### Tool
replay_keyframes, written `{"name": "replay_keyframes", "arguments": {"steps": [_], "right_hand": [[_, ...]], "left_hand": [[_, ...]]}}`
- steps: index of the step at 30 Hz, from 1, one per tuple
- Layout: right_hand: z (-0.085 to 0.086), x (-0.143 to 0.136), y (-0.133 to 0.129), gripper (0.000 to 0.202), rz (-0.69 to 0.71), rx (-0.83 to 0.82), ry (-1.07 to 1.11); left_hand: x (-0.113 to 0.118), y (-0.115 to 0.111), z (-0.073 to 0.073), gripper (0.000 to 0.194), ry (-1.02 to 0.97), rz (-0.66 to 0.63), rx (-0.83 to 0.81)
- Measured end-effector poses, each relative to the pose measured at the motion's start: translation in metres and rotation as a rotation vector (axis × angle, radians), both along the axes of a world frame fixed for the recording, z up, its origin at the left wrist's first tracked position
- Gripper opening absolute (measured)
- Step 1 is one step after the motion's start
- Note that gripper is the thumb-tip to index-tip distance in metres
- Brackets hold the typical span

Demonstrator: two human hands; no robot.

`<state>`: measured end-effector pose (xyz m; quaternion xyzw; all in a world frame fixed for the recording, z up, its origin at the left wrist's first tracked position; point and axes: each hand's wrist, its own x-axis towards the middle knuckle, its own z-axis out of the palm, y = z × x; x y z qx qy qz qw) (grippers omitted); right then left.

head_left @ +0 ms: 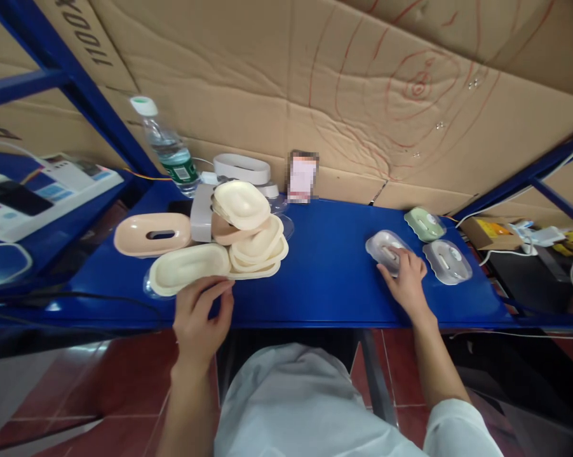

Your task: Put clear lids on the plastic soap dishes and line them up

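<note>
My left hand (201, 317) is at the table's front left, thumb and forefinger brought together. Its fingertips are against the near edges of a long cream dish (191, 268) and a stack of cream oval trays (260, 247); whether they pinch a rim is hidden. On the right, my right hand (405, 279) is closed over a pale grey soap dish with a clear cover (382, 244), which rests on the table. Beside that hand lie another grey covered soap dish (447, 261) and a green one (424, 224).
Behind the cream trays are a peach oval shell (153, 235), a grey shell (201, 216), a white oval ring (241, 169) and a water bottle (175, 158). A phone (302, 178) leans on the cardboard wall (248, 82). Blue frame posts (77, 95) flank the blue table (324, 279).
</note>
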<state>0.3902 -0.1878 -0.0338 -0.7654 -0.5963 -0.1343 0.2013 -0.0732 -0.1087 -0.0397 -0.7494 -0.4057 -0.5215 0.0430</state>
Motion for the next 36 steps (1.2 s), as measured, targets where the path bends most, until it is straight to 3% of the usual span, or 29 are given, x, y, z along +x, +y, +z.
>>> {"name": "replay_keyframes", "arguments": {"steps": [6, 10, 15, 19, 21, 23, 25, 27, 30, 33, 36], "right_hand": [[0.012, -0.021, -0.019, 0.057, 0.233, 0.000, 0.204], [0.025, -0.032, -0.027, 0.053, 0.355, -0.088, 0.352], [0.026, -0.026, 0.005, 0.047, 0.462, -0.138, 0.426], [0.025, -0.010, 0.055, 0.051, 0.336, -0.111, 0.254], [0.031, -0.011, 0.066, 0.053, 0.275, -0.092, 0.152], [0.039, -0.023, 0.058, 0.052, 0.340, -0.107, 0.126], [0.043, -0.042, 0.038, 0.049, 0.510, -0.192, 0.158], [0.039, -0.064, 0.014, 0.050, 0.655, -0.287, 0.162], [0.023, -0.089, -0.009, 0.058, 0.699, -0.299, 0.107], [0.016, -0.102, -0.009, 0.055, 0.685, -0.285, 0.098], [0.029, -0.102, 0.006, 0.047, 0.731, -0.317, 0.141]], "left_hand": [[0.061, -0.023, 0.012, 0.031, 0.020, -0.393, -0.177], [0.105, -0.033, 0.012, 0.028, 0.215, -0.552, -0.299], [0.136, -0.034, 0.004, 0.041, 0.436, -0.661, -0.303], [0.137, -0.033, 0.002, 0.033, 0.469, -0.657, -0.313], [0.135, -0.033, 0.003, 0.031, 0.447, -0.626, -0.318], [0.131, -0.032, 0.003, 0.030, 0.425, -0.574, -0.318], [0.126, -0.029, 0.004, 0.026, 0.420, -0.515, -0.321], [0.117, -0.023, 0.003, 0.020, 0.431, -0.470, -0.332], [0.102, -0.013, 0.000, 0.023, 0.420, -0.442, -0.363], [0.091, -0.007, -0.002, 0.038, 0.367, -0.426, -0.403], [0.092, -0.007, -0.002, 0.054, 0.339, -0.427, -0.413]]}}
